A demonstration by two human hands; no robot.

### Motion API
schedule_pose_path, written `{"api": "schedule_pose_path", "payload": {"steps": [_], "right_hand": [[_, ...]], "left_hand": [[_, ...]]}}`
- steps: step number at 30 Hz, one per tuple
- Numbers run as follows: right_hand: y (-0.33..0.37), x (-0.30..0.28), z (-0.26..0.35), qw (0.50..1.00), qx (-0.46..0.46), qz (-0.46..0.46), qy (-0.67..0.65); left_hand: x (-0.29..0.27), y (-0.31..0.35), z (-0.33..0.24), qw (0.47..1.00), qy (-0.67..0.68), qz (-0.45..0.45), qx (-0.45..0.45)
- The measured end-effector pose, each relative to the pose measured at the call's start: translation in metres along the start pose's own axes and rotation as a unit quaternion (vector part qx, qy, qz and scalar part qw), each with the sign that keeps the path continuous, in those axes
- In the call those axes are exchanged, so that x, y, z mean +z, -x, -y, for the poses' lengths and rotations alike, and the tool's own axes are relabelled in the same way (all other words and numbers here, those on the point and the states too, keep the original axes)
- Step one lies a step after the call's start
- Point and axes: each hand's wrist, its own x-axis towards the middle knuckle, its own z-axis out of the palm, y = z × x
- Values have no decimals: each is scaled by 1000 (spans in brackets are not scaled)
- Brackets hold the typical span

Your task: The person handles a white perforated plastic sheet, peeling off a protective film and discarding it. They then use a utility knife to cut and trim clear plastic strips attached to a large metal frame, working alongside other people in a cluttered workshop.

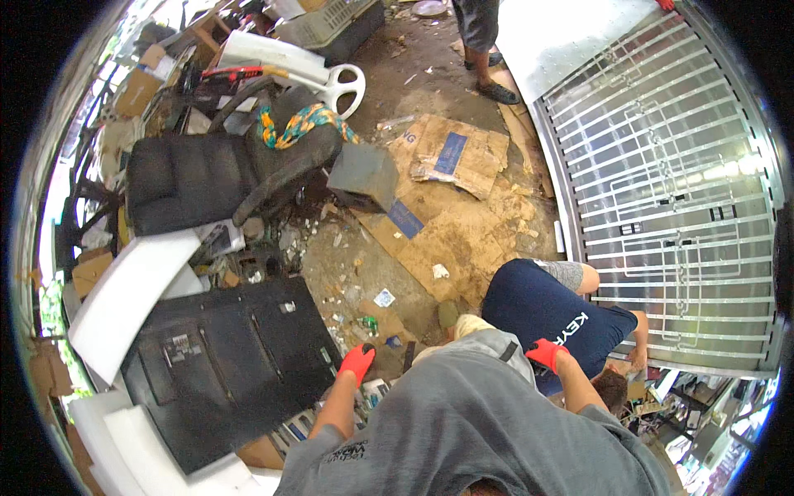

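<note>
The black panel (236,355) lies just left of the left hand (357,362) — red-gloved like the right hand (546,354), near a bent-over co-worker (538,302) in navy. Whether either is spread or curled cannot be told. Flattened cardboard (451,236) lies beyond both.

- Floor (405,87) brown, dirty, littered with scraps.
- Flattened cardboard (451,248) spread mid-floor, stained, a smaller sheet lying on top.
- Left side: black padded chair (190,178) amid heaped clutter (136,91).
- Right side: large silver metal panel (595,198), crossed by close-set bars.
- Light bright, daylight white through gaps at left rim; greenery (64,312) showing there.
</note>
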Motion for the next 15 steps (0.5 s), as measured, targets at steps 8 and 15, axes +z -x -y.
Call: {"api": "schedule_pose_path", "payload": {"steps": [8, 15], "right_hand": [[-17, -86, 56, 984, 9, -84, -156], [-112, -150, 29, 940, 33, -130, -314]], "left_hand": [[14, -62, -10, 988, -104, 97, 64], [-33, -157, -115, 965, -141, 220, -11]]}}
